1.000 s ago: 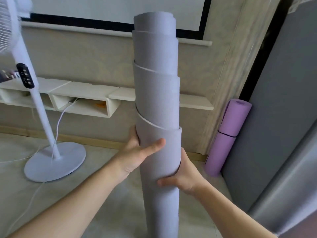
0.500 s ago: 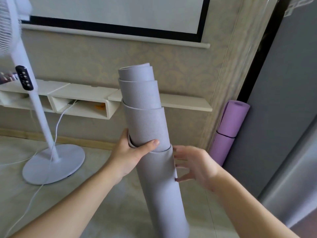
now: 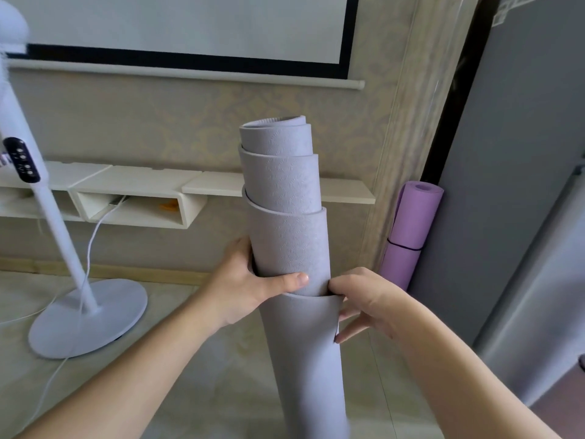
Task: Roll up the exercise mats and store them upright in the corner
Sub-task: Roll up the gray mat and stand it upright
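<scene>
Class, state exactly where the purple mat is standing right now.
In the head view the purple mat stands on end at the right, leaning in the corner between the patterned wall and the grey panel, beyond the right hand.

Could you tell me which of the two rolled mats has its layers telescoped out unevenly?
The grey mat held by both hands; its inner layers stick up in steps. The purple mat in the corner is rolled evenly.

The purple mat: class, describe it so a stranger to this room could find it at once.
Start at the tall grey panel on the right and follow its left edge down to the corner by the patterned wall. The purple mat stands rolled and upright there, a dark strap around its middle. Unlike the grey mat held in both hands, its layers sit flush, not stepped.
</scene>
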Tool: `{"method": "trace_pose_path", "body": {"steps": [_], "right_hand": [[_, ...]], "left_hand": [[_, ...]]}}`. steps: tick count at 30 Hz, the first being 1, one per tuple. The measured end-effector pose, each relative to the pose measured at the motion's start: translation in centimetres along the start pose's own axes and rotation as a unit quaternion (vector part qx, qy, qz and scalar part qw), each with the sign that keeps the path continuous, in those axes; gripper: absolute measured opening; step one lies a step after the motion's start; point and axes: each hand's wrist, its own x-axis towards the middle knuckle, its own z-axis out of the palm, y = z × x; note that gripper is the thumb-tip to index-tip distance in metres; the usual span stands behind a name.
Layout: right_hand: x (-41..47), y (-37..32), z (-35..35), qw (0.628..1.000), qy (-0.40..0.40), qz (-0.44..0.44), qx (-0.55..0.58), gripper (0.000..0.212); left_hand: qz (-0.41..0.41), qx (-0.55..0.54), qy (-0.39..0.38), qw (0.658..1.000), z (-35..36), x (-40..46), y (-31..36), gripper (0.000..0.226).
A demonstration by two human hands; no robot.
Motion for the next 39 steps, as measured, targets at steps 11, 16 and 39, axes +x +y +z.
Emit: {"method": "trace_pose_path", "body": {"steps": [11, 16, 39], "right_hand": [[-0.8, -0.7, -0.2, 0.986, 0.094, -0.134, 0.044, 0.036], [-0.7, -0.4, 1.0, 0.982, 0.104, -0.157, -0.01, 0.045], [-3.6, 0.9, 1.4, 0.948, 0.186, -0.175, -0.189, 0.03]], "left_hand": [[0.05, 0.086, -0.015, 0.995, -0.2, 1.4, 7.1, 0.072], [0.04, 0.114, 0.001, 0.993, -0.3, 0.3, 6.4, 0.085], [-0.16, 0.102, -0.162, 0.968, -2.3, -3.8, 15.3, 0.088]]}}
